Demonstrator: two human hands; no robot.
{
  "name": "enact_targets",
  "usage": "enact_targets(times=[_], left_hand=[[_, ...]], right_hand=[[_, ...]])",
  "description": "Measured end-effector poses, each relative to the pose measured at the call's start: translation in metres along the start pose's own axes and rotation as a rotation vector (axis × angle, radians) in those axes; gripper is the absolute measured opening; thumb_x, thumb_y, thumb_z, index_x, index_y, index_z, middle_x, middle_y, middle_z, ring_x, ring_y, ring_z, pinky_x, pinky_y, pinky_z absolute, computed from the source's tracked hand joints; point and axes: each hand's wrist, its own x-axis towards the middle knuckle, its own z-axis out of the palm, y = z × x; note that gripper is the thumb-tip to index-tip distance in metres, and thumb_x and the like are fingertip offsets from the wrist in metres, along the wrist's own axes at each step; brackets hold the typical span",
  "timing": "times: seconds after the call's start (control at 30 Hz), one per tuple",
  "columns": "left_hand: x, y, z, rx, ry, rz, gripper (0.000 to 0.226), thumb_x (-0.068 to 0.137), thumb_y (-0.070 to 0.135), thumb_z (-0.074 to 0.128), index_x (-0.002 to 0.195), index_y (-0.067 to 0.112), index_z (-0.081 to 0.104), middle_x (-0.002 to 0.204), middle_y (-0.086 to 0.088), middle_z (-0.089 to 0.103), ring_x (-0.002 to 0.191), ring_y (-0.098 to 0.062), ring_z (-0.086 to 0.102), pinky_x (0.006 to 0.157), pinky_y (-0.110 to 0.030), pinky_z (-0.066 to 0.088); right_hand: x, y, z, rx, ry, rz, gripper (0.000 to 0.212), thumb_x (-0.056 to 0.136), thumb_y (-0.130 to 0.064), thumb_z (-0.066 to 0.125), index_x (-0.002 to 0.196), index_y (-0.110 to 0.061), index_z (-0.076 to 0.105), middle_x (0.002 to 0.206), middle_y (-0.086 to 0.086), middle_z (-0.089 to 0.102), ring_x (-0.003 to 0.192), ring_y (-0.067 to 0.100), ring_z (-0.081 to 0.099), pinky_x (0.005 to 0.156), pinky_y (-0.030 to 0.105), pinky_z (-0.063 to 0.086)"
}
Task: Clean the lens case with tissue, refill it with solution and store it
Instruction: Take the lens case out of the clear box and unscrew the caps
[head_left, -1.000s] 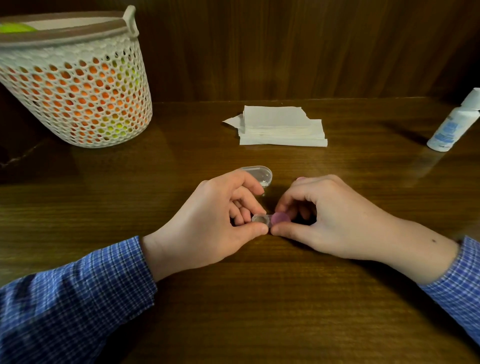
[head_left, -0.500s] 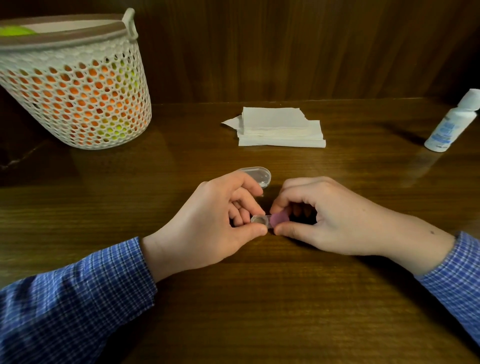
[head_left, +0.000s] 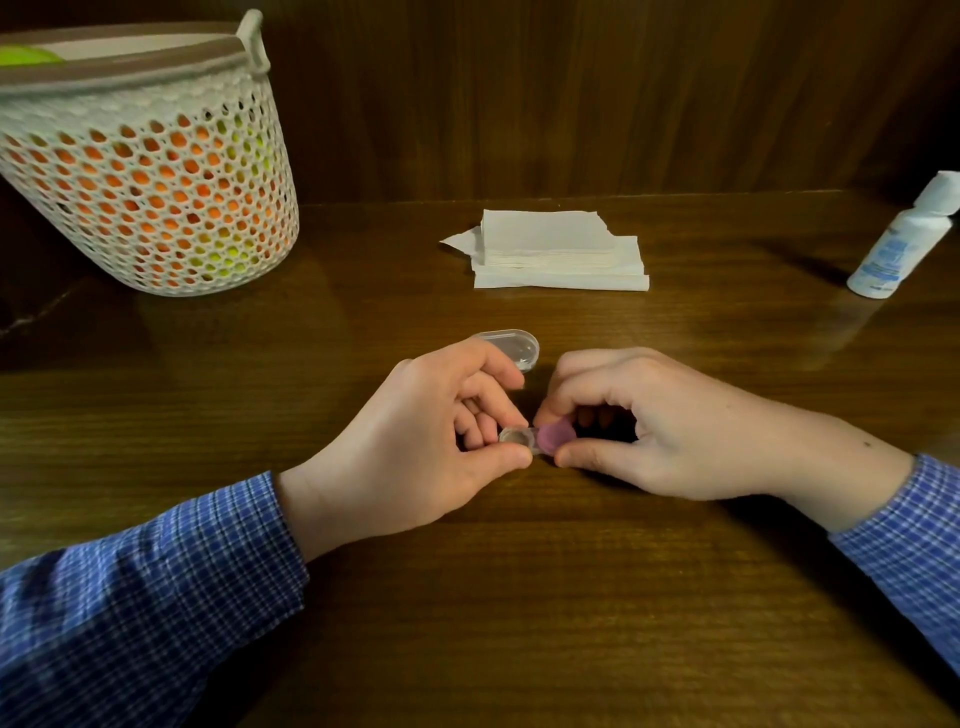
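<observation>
Round purple cap (head_left: 555, 437); clear case (head_left: 516, 437)

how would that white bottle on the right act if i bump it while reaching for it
The solution bottle stands upright, tall against a narrow base, so a sideways knock near the cap would probably tip it. Its round body would likely roll on the glossy wooden table once down. It looks like light plastic, so it should lift easily; how full it is cannot be seen.

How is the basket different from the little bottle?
The basket is wide, full of holes and stands far left; the bottle is slim, solid white with blue print, far right. The basket shows orange and green things inside; the bottle hides its contents. Both stand untouched on the table.
</observation>
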Motion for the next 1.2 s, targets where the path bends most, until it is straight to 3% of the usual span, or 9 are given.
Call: enact_targets(times=[0.23, 0.33, 0.53, 0.7, 0.77, 0.87, 0.93, 1.07, 1.2], left_hand=[[0.000, -0.001, 0.000, -0.008, 0.007, -0.010, 0.047, 0.081, 0.015, 0.087, 0.121, 0.017, 0.063, 0.091, 0.009, 0.077, 0.076, -0.015, 0.074, 0.066, -0.029, 0.063], [0.000, -0.001, 0.001, -0.013, 0.009, -0.009, 0.047, 0.081, 0.014, 0.087, 0.121, 0.016, 0.063, 0.091, 0.009, 0.077, 0.076, -0.015, 0.074, 0.066, -0.028, 0.063], [0.000, -0.001, 0.001, -0.007, 0.005, -0.005, 0.048, 0.081, 0.015, 0.087, 0.122, 0.016, 0.063, 0.092, 0.009, 0.076, 0.076, -0.016, 0.074, 0.066, -0.029, 0.063], [0.000, 0.000, 0.000, 0.004, 0.005, -0.002, 0.048, 0.081, 0.017, 0.087, 0.122, 0.015, 0.063, 0.092, 0.010, 0.077, 0.077, -0.015, 0.074, 0.066, -0.028, 0.063], [0.000, 0.000, 0.000, -0.002, 0.009, -0.004, 0.048, 0.080, 0.016, 0.087, 0.122, 0.015, 0.063, 0.092, 0.009, 0.077, 0.077, -0.015, 0.074, 0.066, -0.028, 0.063], [0.000, -0.001, 0.000, -0.008, 0.011, -0.010, 0.048, 0.081, 0.016, 0.087, 0.122, 0.016, 0.063, 0.093, 0.009, 0.077, 0.077, -0.016, 0.074, 0.067, -0.030, 0.063], [0.000, -0.001, 0.000, -0.011, 0.015, -0.016, 0.049, 0.081, 0.016, 0.088, 0.122, 0.016, 0.063, 0.093, 0.009, 0.076, 0.076, -0.017, 0.075, 0.067, -0.031, 0.064], [0.000, -0.001, 0.001, -0.004, 0.015, -0.019, 0.049, 0.080, 0.017, 0.088, 0.123, 0.017, 0.063, 0.093, 0.010, 0.076, 0.076, -0.016, 0.074, 0.068, -0.032, 0.064], [-0.001, 0.000, 0.001, -0.002, 0.017, -0.013, 0.049, 0.080, 0.017, 0.088, 0.122, 0.017, 0.063, 0.092, 0.010, 0.076, 0.076, -0.016, 0.074, 0.067, -0.031, 0.063]], right_hand=[[-0.002, -0.004, 0.010, -0.028, 0.166, 0.048, 0.035, 0.077, -0.066, 0.069, 0.096, -0.037, 0.069, 0.089, -0.021, 0.064, 0.091, 0.000, 0.060, 0.073, 0.016, 0.051], [-0.001, -0.004, 0.010, -0.029, 0.173, 0.065, 0.026, 0.078, -0.060, 0.072, 0.088, -0.037, 0.070, 0.082, -0.019, 0.065, 0.088, 0.000, 0.061, 0.071, 0.014, 0.049], [-0.003, -0.004, 0.006, -0.014, 0.074, 0.038, 0.014, 0.088, -0.040, 0.075, 0.100, -0.035, 0.073, 0.095, -0.020, 0.063, 0.093, 0.001, 0.061, 0.075, 0.016, 0.051], [-0.005, -0.006, 0.007, -0.001, 0.192, 0.064, 0.033, 0.076, -0.063, 0.073, 0.098, -0.039, 0.066, 0.092, -0.021, 0.065, 0.092, 0.002, 0.062, 0.070, 0.018, 0.053], [-0.005, -0.007, 0.009, -0.021, 0.212, 0.051, 0.031, 0.075, -0.064, 0.072, 0.092, -0.039, 0.064, 0.088, -0.021, 0.064, 0.089, 0.002, 0.062, 0.067, 0.018, 0.051], [-0.005, -0.007, 0.011, -0.015, 0.209, 0.029, 0.018, 0.080, -0.052, 0.076, 0.085, -0.036, 0.068, 0.086, -0.020, 0.066, 0.088, 0.002, 0.064, 0.070, 0.015, 0.050], [-0.005, -0.007, 0.009, 0.008, 0.190, 0.000, 0.010, 0.083, -0.041, 0.079, 0.086, -0.034, 0.072, 0.089, -0.018, 0.069, 0.089, 0.004, 0.067, 0.076, 0.020, 0.055], [-0.006, -0.007, 0.007, 0.031, 0.153, -0.053, 0.008, 0.086, -0.025, 0.080, 0.089, -0.029, 0.073, 0.091, -0.016, 0.070, 0.091, 0.007, 0.068, 0.080, 0.024, 0.056], [-0.006, -0.007, 0.010, 0.014, 0.186, -0.043, 0.014, 0.082, -0.044, 0.079, 0.088, -0.035, 0.069, 0.092, -0.018, 0.065, 0.091, 0.006, 0.064, 0.077, 0.021, 0.052]])
